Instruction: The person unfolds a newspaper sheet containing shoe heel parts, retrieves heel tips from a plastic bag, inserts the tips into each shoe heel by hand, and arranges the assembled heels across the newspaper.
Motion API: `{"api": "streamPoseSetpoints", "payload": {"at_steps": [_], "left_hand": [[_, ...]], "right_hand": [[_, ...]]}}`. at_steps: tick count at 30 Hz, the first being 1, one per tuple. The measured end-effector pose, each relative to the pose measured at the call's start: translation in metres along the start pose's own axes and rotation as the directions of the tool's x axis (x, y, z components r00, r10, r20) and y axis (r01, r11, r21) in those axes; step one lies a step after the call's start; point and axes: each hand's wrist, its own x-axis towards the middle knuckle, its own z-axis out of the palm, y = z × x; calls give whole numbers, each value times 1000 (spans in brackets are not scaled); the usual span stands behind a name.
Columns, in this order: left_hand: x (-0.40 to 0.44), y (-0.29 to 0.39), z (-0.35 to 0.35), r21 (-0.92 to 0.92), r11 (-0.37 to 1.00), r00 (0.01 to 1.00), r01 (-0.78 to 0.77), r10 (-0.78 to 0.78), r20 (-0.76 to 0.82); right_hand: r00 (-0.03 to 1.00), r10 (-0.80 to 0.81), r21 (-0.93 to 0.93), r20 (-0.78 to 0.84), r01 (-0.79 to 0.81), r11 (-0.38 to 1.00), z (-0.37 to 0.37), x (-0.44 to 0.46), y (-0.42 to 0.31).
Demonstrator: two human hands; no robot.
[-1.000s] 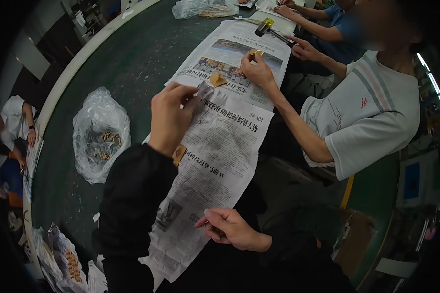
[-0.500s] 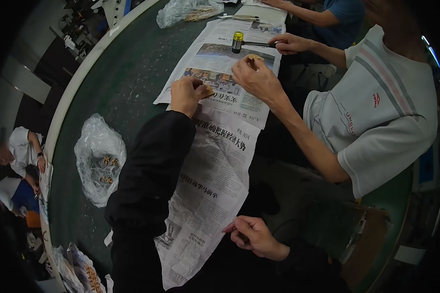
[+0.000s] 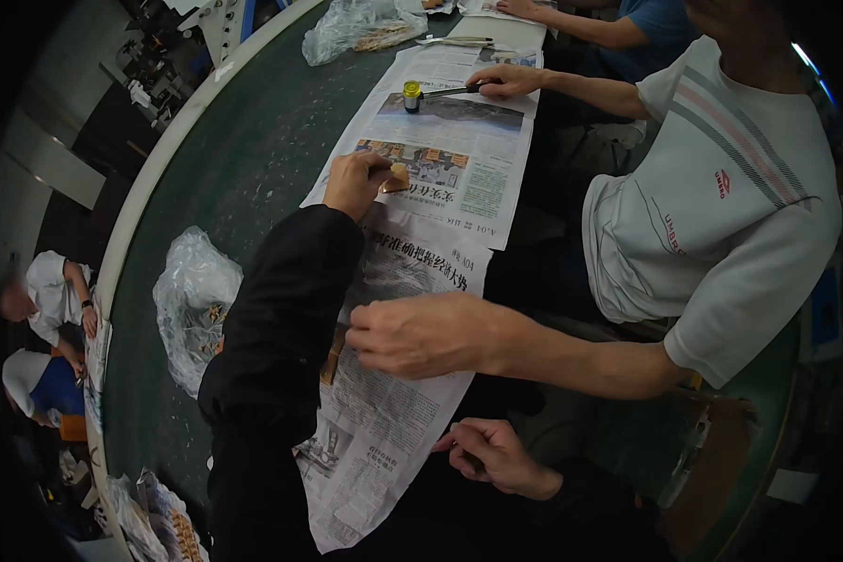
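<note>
My left hand (image 3: 354, 185) reaches forward over the newspaper (image 3: 421, 272), its thumb and fingers pinched on a small yellowish-brown piece (image 3: 398, 178). Near the lower right edge of the paper, my right hand (image 3: 498, 457) is held with curled fingers; what they hold, if anything, is hidden. Another brown piece (image 3: 332, 361) lies on the newspaper beside my left sleeve. Over it hangs the hand of a co-worker (image 3: 421, 335), close to the piece. The co-worker's other hand grips a mallet (image 3: 412, 96) with a yellow end, on the far part of the newspaper.
Left of my sleeve, a clear plastic bag (image 3: 192, 300) with small brown pieces stands on the dark green table (image 3: 272, 112). Another bag (image 3: 356, 28) lies at the far end. More brown pieces (image 3: 185, 534) sit at lower left. Other people are at the table's edges.
My left hand has moved forward from the near paper and closed on the yellowish-brown piece. The co-worker's near hand has come across toward the other brown piece; the mallet has moved left and down.
</note>
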Motion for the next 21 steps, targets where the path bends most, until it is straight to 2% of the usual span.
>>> {"api": "streamPoseSetpoints", "payload": {"at_steps": [2,3,4,8,10,12,14,15,16,17,19,21], "left_hand": [[3,2,-1,-8,999,999,35,-35,24],[4,3,-3,-52,993,993,102,-99,60],[4,4,-5,-94,981,982,172,-162,100],[3,12,-22,-141,953,955,268,-243,171],[-2,26,-41,-121,966,968,230,-214,135],[-14,34,-60,-152,981,992,121,-123,1],[-45,85,-101,-161,982,990,94,-109,-90],[-69,115,-124,-156,983,992,99,-110,-67],[-96,144,-143,-190,975,993,114,-119,-14],[-125,170,-162,-187,972,987,145,-129,98],[-185,209,-187,-219,946,920,240,-149,363],[-232,234,-186,-231,912,874,338,-213,438]], "right_hand": [[999,35,-47,12,-34,998,3,-3,-4],[999,30,-57,14,-29,998,3,-4,-4],[999,29,-51,16,-29,998,4,-6,-1],[998,25,-9,52,-25,1000,7,-9,5],[998,51,-8,42,-51,999,14,-9,7],[997,78,-6,20,-78,997,17,-9,7],[995,42,23,89,-45,999,22,-10,11],[995,55,25,82,-58,998,24,-8,14],[988,37,54,149,-46,997,24,-5,18],[976,22,84,216,-41,996,27,-3,22],[969,48,39,241,-59,997,41,1,20],[961,80,-8,265,-80,997,57,6,19]]}}
